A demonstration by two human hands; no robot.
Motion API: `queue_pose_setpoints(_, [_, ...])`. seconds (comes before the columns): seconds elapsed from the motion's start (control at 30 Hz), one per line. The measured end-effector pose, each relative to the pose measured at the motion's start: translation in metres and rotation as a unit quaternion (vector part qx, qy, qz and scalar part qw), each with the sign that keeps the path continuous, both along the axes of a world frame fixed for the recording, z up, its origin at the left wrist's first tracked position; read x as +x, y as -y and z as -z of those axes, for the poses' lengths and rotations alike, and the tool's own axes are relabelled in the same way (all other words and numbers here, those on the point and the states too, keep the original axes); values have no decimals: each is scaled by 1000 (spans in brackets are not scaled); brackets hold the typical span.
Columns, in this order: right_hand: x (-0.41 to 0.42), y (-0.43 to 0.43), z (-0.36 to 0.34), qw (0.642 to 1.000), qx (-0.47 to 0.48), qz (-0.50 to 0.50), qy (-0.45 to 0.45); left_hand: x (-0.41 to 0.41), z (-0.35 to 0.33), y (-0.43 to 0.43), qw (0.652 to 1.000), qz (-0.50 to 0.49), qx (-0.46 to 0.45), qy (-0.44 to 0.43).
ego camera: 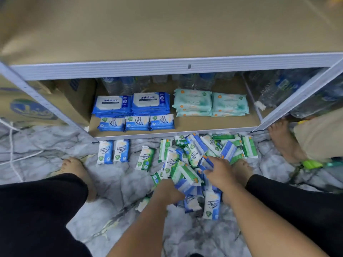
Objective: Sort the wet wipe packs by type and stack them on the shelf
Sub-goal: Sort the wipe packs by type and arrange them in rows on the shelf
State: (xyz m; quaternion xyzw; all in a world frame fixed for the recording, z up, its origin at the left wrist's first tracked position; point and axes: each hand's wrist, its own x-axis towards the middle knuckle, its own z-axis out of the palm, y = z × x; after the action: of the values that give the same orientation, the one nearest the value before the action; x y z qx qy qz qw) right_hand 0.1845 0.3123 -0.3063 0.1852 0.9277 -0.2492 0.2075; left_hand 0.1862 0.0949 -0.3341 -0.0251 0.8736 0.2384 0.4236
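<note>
Single head-worn camera is looking steeply down, close above the wipe pack pile (194,160), facing the bottom shelf (204,124).

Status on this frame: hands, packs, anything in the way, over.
Left hand, right hand both in floor pile, grips unclear. Shelf part stacked, small blue packs along front. Second person's foot by pile's right edge.

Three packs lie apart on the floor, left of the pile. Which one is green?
The rightmost pack, nearest the pile; the other two are blue.
</note>
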Motion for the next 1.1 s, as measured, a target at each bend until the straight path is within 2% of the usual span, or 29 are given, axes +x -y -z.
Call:
queue_pose_setpoints(0.07, [-1, 12, -20, 980, -158, 119, -12, -3, -18, 14, 1000, -9, 8, 11])
queue_pose_setpoints(0.2, [3, 31, -49, 872, -377, 312, -23, -2, -49, 44, 988, -102, 111, 45])
queue_pose_setpoints(0.23, [6, 35, -53, 836, -429, 342, -20, -1, -55, 50, 975, -149, 153, 60])
queue_pose_setpoints(0.33, [17, 51, -67, 731, -549, 405, 9, 8, -69, 61, 904, -305, 276, 120])
queue_pose_setpoints(0.37, [20, 56, -69, 708, -572, 414, 19, 10, -71, 63, 884, -337, 296, 132])
queue_pose_setpoints(0.43, [23, 65, -76, 685, -599, 412, 32, 12, -77, 66, 841, -401, 335, 142])
queue_pose_setpoints(0.53, [27, 80, -88, 702, -597, 387, 31, 11, -84, 73, 774, -468, 395, 162])
queue_pose_setpoints(0.6, [27, 90, -91, 728, -576, 370, 29, 10, -88, 78, 759, -475, 413, 165])
queue_pose_setpoints(0.8, [28, 106, -91, 770, -524, 362, 18, 3, -78, 84, 785, -486, 370, 101])
queue_pose_setpoints(0.87, [28, 109, -90, 777, -513, 364, 9, 7, -93, 85, 818, -450, 348, 88])
queue_pose_setpoints(0.93, [27, 113, -94, 787, -504, 356, 9, 11, -104, 86, 876, -373, 303, 49])
queue_pose_setpoints(1.0, [26, 118, -98, 816, -478, 326, 4, 13, -106, 89, 931, -294, 215, -4])
queue_pose_setpoints(1.07, [24, 122, -96, 840, -451, 303, -9, 15, -103, 94, 962, -235, 124, -63])
queue_pose_setpoints(1.1, [23, 124, -92, 849, -440, 294, -19, 17, -101, 97, 967, -219, 89, -93])
